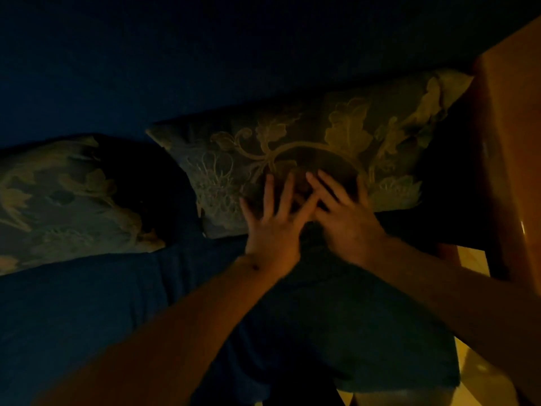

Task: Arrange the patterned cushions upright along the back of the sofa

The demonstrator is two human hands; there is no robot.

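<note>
Head view, very dim — left hand (270, 227) and right hand (347, 221), fingers spread, no grip, pressing flat on the right cushion (307, 148) leaning against the sofa back (205, 68); left cushion (58, 194) beside it; release carelessly and it may slump forward.

Dim light, colours hard to read. Wooden furniture piece (509, 159), orange-brown and glossy, fills right edge of frame from upper right downward. Pale yellowish floor (471, 259) shows in narrow strips at lower right. Dark denim shorts (366, 341) with frayed hem, lower centre.
</note>
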